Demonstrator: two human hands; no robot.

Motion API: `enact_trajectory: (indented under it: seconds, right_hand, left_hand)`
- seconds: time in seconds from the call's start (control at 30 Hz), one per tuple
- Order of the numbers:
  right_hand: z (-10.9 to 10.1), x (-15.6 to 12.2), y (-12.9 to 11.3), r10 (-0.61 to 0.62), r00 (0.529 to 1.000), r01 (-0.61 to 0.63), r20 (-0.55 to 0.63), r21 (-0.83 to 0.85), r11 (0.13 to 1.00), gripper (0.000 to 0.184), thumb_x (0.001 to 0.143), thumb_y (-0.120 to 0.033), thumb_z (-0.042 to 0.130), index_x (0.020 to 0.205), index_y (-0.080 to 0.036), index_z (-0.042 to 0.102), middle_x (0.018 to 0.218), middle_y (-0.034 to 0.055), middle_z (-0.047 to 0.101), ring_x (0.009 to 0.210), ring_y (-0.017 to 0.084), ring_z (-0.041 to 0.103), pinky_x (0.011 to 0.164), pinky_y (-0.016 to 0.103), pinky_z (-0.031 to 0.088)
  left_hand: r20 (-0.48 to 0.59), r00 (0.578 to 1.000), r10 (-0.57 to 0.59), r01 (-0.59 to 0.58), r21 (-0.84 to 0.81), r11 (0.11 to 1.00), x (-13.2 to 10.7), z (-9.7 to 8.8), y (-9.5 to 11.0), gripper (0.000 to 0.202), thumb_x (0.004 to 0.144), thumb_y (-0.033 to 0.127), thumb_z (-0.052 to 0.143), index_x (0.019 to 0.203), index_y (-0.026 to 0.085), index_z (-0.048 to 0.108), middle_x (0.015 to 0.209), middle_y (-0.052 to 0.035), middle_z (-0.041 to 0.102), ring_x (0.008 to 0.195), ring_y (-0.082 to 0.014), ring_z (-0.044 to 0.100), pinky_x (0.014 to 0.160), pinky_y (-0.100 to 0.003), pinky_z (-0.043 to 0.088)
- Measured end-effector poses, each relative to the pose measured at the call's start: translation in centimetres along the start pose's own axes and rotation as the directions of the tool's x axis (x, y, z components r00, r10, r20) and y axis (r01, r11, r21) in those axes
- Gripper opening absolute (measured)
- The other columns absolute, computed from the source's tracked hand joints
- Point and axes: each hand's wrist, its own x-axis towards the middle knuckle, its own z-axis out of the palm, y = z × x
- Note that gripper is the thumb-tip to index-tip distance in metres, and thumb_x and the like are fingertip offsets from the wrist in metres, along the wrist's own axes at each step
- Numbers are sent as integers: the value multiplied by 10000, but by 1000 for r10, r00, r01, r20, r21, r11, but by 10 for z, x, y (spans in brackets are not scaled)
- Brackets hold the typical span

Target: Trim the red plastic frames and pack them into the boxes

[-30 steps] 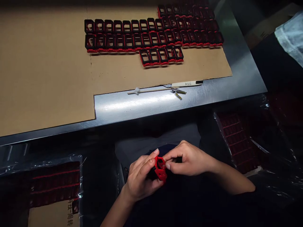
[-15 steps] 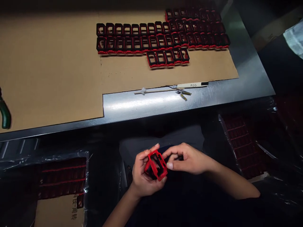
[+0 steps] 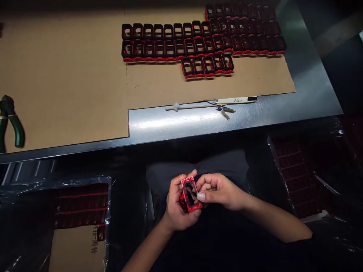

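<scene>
Over my lap, below the table edge, my left hand (image 3: 176,207) cups a small red rectangular frame (image 3: 190,194) with a dark window in its middle. My right hand (image 3: 219,190) is curled against the frame's right side, its thumb pressing the lower right corner. Both hands are closed on the frame. On the cardboard sheet (image 3: 70,75) at the far side of the table stand rows of finished red-and-black frames (image 3: 198,41), several per row.
A white marker labelled A55 (image 3: 236,100), a thin stick (image 3: 193,107) and small metal tweezers (image 3: 225,111) lie on the steel table (image 3: 198,122). Green-handled pliers (image 3: 11,121) lie at the far left. Plastic-lined boxes of red parts sit at left (image 3: 76,207) and right (image 3: 295,177).
The frame has been turned in my hands so its open face points up at me. The view has shifted left, bringing the pliers into sight.
</scene>
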Motion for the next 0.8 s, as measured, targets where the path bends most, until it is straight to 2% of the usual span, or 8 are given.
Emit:
enact_trajectory:
  seconds: [0.23,0.37,0.5,0.6,0.7,0.8]
  right_hand:
    - [-3,-1,0,-6,1000,5,-25,-66,998,459,706,-504,844,879,-126,648,681,-14,665,600,82,579,611,226,435]
    - [-3,-2,-1,-11,999,9,-32,-70,998,432,702,-470,855,873,-132,646,723,-6,674,634,93,599,638,235,444]
    - [-2,-3,0,-29,999,26,-43,-70,997,395,714,-434,854,872,-134,650,745,-6,674,653,90,608,667,233,460]
    - [-4,-3,1,-48,998,43,-50,-88,995,392,707,-417,862,887,-136,655,772,4,681,677,100,624,685,240,481]
    - [-7,-1,2,-56,997,50,-53,-111,993,396,701,-420,868,889,-145,654,798,8,683,695,108,630,685,238,496]
    - [-5,3,3,-33,999,35,15,-129,991,375,739,-461,837,865,-150,670,763,6,681,659,97,611,650,214,484]
  left_hand:
    - [6,1000,-14,14,30,999,-2,-1,-4,742,827,490,726,1397,225,333,1400,-251,558,1091,-309,694,922,-487,565]
    - [5,1000,-4,3,66,998,-1,-1,-5,740,827,492,720,1397,215,338,1403,-249,548,1188,-334,641,961,-510,539]
    - [11,1000,8,-8,85,996,-1,-1,-6,731,825,472,720,1403,213,355,1392,-237,548,1157,-318,649,953,-498,533]
    - [14,1000,-2,1,87,996,1,-3,-8,727,814,404,736,1408,224,358,1404,-227,537,1158,-311,645,947,-479,531]
    - [12,1000,12,-14,97,995,1,-3,-10,757,782,334,764,1423,241,372,1435,-202,522,1265,-329,583,1013,-485,496]
    - [-21,998,57,-56,59,997,-4,2,-8,848,750,429,801,1461,262,371,1474,-187,501,1300,-345,562,1070,-505,459]
